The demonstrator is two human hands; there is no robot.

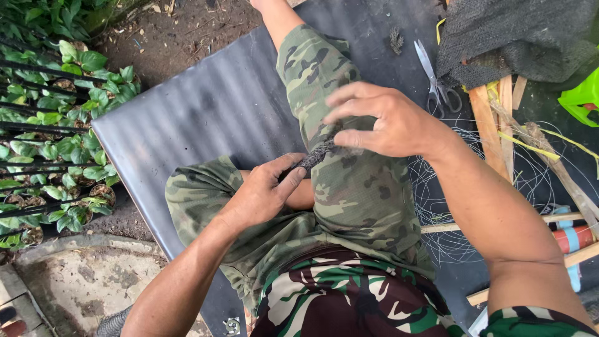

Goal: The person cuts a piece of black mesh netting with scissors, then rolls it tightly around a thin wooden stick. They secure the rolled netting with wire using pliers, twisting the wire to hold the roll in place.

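Observation:
A short dark grey roll of netting [316, 154], twisted like a cord, stretches between both my hands above my camouflage-clad lap. My left hand [261, 195] pinches its lower end between thumb and fingers. My right hand [382, 121] closes over its upper end, fingers curled across it. Part of the roll is hidden under my right palm. I sit on a dark grey ribbed sheet [206, 112] with one leg stretched forward.
Scissors [437, 84] lie on the sheet to the upper right, beside a heap of dark netting [518, 37]. Wooden slats [493, 125] and thin loose line [443, 193] lie at right. Potted green seedlings [56, 137] fill the left side. A green plastic object [583, 97] sits far right.

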